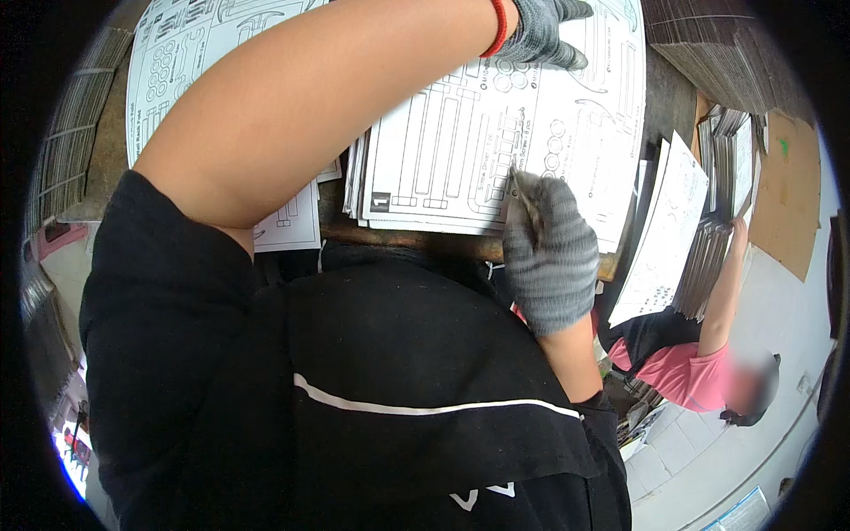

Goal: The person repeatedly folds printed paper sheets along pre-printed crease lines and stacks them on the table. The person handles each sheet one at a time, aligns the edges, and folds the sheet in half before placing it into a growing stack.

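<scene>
A stack of large white printed sheets (pixel 416 190), with line drawings of bolts, nuts and tools, lies in front of me on a worn table. My left hand (pixel 540 34), in a grey knit glove with a red band at the wrist, rests on its upper part, fingers spread. Over the lower right of the top sheet, my right hand (pixel 553 243), also gloved in striped grey, is closed with its fingertips drawn together at the paper. Whether a small thing sits in that pinch I cannot make out. My left forearm hides part of the sheets.
More printed sheets (pixel 177 75) lie to the left. Thick cardboard stacks (pixel 726 53) stand at the upper right, others (pixel 75 133) at the far left. On the right, a person in a pink shirt (pixel 686 376) reaches toward bundled sheets (pixel 704 257) beside a brown board (pixel 788 195).
</scene>
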Available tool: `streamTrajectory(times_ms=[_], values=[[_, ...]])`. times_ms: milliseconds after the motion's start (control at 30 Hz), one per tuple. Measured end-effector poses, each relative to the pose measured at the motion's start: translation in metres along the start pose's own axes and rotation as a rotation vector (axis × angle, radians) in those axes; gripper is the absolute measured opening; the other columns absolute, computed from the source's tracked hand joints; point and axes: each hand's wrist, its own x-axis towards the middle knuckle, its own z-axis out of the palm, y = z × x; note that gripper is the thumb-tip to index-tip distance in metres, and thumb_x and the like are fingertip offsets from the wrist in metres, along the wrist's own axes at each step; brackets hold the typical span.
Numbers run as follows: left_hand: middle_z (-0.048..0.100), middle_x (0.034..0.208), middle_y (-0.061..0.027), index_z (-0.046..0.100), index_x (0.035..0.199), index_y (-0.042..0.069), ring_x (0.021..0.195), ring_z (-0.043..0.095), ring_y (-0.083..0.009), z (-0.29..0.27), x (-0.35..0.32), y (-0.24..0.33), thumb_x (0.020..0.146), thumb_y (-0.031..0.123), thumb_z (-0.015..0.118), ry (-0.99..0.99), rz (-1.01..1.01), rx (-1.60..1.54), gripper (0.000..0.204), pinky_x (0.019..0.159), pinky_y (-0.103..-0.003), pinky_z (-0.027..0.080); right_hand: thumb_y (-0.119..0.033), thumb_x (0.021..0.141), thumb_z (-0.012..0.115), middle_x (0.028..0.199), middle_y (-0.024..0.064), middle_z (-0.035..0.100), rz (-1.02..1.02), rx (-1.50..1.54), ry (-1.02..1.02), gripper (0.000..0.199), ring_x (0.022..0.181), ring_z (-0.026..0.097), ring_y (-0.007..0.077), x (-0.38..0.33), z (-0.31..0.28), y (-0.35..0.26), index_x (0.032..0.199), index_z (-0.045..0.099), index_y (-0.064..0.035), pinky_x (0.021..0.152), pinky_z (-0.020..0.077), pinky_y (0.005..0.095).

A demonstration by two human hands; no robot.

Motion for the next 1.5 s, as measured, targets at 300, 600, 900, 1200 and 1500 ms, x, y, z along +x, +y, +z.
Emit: streamTrajectory(times_ms=[300,600,900,1200,1500], values=[[0.028,0.158,-0.0159,0.034,0.151,0.013,0.146,0.025,-0.031,0.002,0.008,0.005,0.092,0.063,0.041,-0.035,-0.026,0.014,0.077,0.119,-0.043,0.016,-0.01,0.091,0.063,0.088,0.0176,0.068,-0.003,0.123,0.027,0.014,0.08,0.069,0.0318,0.013,-0.012,0.007,0.103,0.064,-0.0031,0.072,0.0551,0.0359],[0.027,0.159,-0.0152,0.034,0.151,0.013,0.146,0.025,-0.0309,-0.004,0.008,-0.002,0.092,0.064,0.041,0.078,0.027,-0.016,0.078,0.119,-0.045,0.015,-0.009,0.091,0.063,0.091,0.0177,0.07,-0.09,-0.115,0.062,0.015,0.084,0.071,0.0297,0.055,0.001,-0.008,0.103,0.062,-0.0014,0.075,0.0547,0.0344],[0.028,0.158,-0.0164,0.034,0.151,0.012,0.146,0.025,-0.0311,0.008,0.005,-0.001,0.092,0.063,0.041,0.064,0.025,-0.037,0.078,0.119,-0.044,0.016,-0.012,0.091,0.06,0.082,0.0141,0.068,-0.175,-0.097,-0.066,0.016,0.071,0.068,0.0289,-0.004,-0.001,-0.002,0.105,0.062,-0.0039,0.065,0.0571,0.0368],[0.057,0.127,-0.0225,0.057,0.124,-0.002,0.122,0.053,-0.0308,0.036,-0.001,-0.019,0.084,0.024,0.072,0.396,-0.023,-1.233,0.05,0.102,-0.034,0.042,-0.01,0.088,0.068,0.095,0.0128,0.069,0.023,0.229,0.094,0.019,0.084,0.068,0.0264,-0.006,-0.032,0.015,0.106,0.064,-0.0052,0.075,0.0551,0.035],[0.061,0.07,0.0025,0.069,0.092,0.008,0.06,0.053,-0.007,0.008,-0.148,-0.05,0.081,0.046,0.078,0.014,-0.601,-1.216,0.04,0.055,-0.023,0.044,-0.003,0.073,0.069,0.125,0.0199,0.059,0.164,-0.037,0.351,0.034,0.111,0.058,0.0378,-0.023,-0.041,0.099,0.107,0.065,-0.0044,0.1,0.0426,0.0477]])
